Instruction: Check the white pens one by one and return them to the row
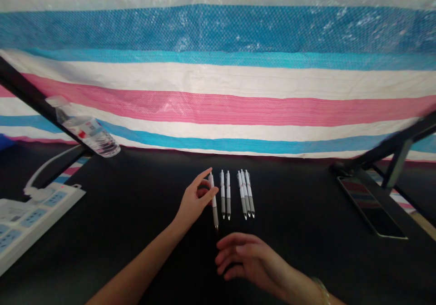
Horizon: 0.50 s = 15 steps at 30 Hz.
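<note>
Held pen (214,200): at centre of the bench (153,173), clamped between thumb and fingers of the left hand (192,203). At 3 o'clock, just beside, lie a pair of pens (228,196), then a trio of pens (245,194). My reading: five laid out, one left to let go. Right hand (252,259) at 5 o'clock, fingers loosely curled, gripping nothing. Outward: phone (374,209) at 3, power strip (42,221) at 9, bottle (90,132) at 10; none obstructs the pens.

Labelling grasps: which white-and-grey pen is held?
The leftmost slim white-and-grey pen, in the left hand; the other five lie untouched.
</note>
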Each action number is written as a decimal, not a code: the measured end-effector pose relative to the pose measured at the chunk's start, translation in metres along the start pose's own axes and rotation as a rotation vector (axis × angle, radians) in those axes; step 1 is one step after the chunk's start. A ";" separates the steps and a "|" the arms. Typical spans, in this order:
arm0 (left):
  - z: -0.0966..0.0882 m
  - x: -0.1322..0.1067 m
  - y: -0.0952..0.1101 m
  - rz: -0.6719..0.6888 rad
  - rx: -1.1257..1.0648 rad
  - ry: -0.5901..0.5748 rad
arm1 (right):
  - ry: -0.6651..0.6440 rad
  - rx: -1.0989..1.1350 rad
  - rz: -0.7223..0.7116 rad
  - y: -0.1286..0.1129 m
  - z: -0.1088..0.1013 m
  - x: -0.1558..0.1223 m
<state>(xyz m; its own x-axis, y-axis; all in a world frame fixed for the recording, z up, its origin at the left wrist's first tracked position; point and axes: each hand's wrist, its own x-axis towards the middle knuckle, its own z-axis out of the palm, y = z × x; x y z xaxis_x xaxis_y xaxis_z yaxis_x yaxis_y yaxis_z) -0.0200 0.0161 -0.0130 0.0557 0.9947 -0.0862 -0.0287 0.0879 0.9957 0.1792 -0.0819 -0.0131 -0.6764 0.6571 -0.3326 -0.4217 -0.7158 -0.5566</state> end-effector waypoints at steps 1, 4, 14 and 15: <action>-0.001 0.002 -0.003 0.029 0.067 0.017 | 0.000 -0.003 0.001 0.000 0.000 0.000; -0.004 0.005 -0.008 0.096 0.238 0.057 | -0.003 -0.012 -0.001 0.001 0.000 0.000; 0.004 -0.004 0.005 0.049 0.260 -0.019 | 0.241 -1.336 -0.623 -0.037 -0.003 -0.012; 0.005 -0.004 0.005 0.045 0.264 -0.022 | 0.249 -1.556 -0.733 -0.041 -0.006 -0.012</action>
<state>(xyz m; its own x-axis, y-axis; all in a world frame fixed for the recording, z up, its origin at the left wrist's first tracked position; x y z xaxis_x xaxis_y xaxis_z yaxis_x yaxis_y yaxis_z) -0.0158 0.0119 -0.0070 0.0818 0.9957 -0.0436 0.2297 0.0237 0.9730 0.2080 -0.0589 0.0095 -0.4620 0.8391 0.2872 0.4555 0.5023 -0.7350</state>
